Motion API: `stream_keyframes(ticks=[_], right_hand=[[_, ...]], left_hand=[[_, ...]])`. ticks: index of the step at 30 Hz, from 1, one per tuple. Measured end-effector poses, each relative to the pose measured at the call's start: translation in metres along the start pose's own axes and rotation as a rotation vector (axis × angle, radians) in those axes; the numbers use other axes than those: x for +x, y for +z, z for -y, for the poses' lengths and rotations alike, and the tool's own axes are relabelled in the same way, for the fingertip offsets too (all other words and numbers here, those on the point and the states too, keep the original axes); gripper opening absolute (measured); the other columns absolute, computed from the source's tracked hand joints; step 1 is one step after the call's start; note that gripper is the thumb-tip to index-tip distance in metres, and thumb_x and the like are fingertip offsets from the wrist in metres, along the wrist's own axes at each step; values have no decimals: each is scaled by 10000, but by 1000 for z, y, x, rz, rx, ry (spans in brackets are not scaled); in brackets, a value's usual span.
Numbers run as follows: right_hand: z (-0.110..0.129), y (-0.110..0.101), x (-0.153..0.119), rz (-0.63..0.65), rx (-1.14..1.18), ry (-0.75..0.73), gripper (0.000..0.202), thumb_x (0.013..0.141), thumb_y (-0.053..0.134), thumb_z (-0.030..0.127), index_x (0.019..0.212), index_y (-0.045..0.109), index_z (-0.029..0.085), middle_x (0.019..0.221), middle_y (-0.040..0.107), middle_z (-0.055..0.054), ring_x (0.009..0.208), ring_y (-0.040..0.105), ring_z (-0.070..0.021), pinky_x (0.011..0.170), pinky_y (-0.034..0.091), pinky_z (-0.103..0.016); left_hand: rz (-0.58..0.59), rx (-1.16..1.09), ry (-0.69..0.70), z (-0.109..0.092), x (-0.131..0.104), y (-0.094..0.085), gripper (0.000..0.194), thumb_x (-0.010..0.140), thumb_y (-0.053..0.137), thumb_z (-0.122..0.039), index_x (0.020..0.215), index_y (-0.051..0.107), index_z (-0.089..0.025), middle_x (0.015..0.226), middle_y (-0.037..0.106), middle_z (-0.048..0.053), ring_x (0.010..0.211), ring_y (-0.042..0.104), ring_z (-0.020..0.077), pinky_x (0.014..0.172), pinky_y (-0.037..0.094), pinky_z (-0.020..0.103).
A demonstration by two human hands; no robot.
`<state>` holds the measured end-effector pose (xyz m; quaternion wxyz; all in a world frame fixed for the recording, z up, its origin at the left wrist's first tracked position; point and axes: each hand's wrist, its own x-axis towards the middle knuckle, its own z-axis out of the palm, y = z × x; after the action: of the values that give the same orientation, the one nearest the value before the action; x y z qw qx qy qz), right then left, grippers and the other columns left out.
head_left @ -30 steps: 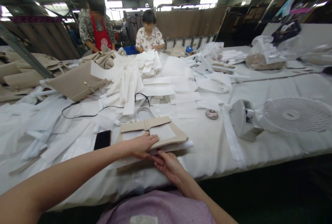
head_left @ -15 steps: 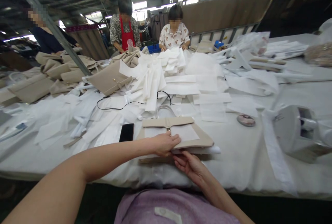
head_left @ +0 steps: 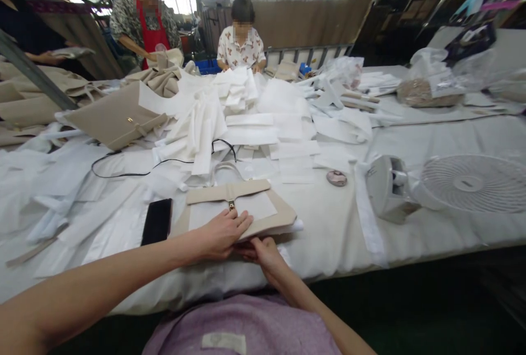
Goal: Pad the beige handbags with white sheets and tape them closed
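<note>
A beige handbag (head_left: pixel 283 210) lies near the table's front edge, its flap towards the back and a white sheet (head_left: pixel 258 205) under the flap. My left hand (head_left: pixel 225 233) rests on the bag's front just below the gold clasp (head_left: pixel 232 205), its fingers wrapped over the near edge. Close beside it, my right hand (head_left: pixel 263 253) has its fingers curled at the bag's underside; the fingertips are partly hidden there. White stuffing shows at the bag's right end. A black phone (head_left: pixel 157 222) lies to the left.
White paper sheets (head_left: pixel 201 136) and a black cord (head_left: pixel 123 175) lie behind the bag. A larger beige bag (head_left: pixel 110 114) is at the left. A white fan (head_left: pixel 468 182) and a round object (head_left: pixel 337 178) are at the right. Several people stand across the table.
The view has turned right, so the table's things appear further left and the whole fan shows. My right hand's fingers have curled and moved further under the bag's edge.
</note>
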<state>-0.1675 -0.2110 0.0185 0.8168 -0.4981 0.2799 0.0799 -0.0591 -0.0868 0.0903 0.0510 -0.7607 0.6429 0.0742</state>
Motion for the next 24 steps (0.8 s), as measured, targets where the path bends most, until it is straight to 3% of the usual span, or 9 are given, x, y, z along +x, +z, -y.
stream_keyframes(ticks=[5,9,12,15,17,19,21,24], right_hand=[[2,-1,6,12,-228,-10,347,864,492,438,966,648,145,821,711,-105,720,686,-188,573,499,-251],[12,-11,-4,33,-490,-34,391,824,543,469,632,629,139,539,622,-78,514,617,-201,497,460,-286],[37,-24,-24,18,-799,-266,386,766,640,445,523,589,150,533,604,-82,588,614,-224,622,473,-334],[70,-35,-27,29,-1369,-907,344,828,581,425,1000,670,141,1014,681,-153,952,622,-284,869,450,-429],[86,-41,-12,160,-1670,-1134,553,788,636,398,1265,534,136,1314,527,-197,1216,478,-335,1021,333,-531],[93,-46,11,316,-1868,-1159,698,726,699,310,1350,441,133,1401,433,-209,1304,380,-350,1069,253,-574],[92,-52,33,445,-1953,-1110,754,687,708,196,1375,406,134,1405,431,-203,1308,383,-332,1076,273,-547],[88,-61,51,553,-1962,-1061,801,675,686,116,1405,358,125,1426,402,-202,1329,360,-311,1077,318,-499]], left_hand=[[-5,-34,-99,-7,0,18,765,747,497,-194,1432,187,-57,1447,335,220,1094,451,318,911,394,426],[9,-42,-199,-12,-1,33,816,728,490,-151,1456,125,-100,1517,225,185,1154,401,339,908,395,466],[14,-53,-218,-14,-2,34,818,730,494,-151,1456,120,-101,1522,208,184,1168,389,343,905,395,462],[0,-58,-215,-13,-3,30,809,737,493,-148,1453,120,-96,1520,207,186,1162,396,335,905,394,448],[-11,-61,-210,-13,-4,26,831,727,511,-150,1453,110,-85,1516,209,192,1155,403,331,903,394,440],[-24,-67,-213,-13,-5,24,863,708,539,-154,1451,108,-74,1512,217,197,1146,412,331,905,394,432],[-42,-71,-221,-13,-9,24,856,700,546,-143,1445,131,-65,1512,226,199,1133,430,327,906,397,425],[-67,-71,-214,-9,-23,23,693,793,462,-115,1435,202,-116,1512,258,175,1152,455,298,928,391,426]])
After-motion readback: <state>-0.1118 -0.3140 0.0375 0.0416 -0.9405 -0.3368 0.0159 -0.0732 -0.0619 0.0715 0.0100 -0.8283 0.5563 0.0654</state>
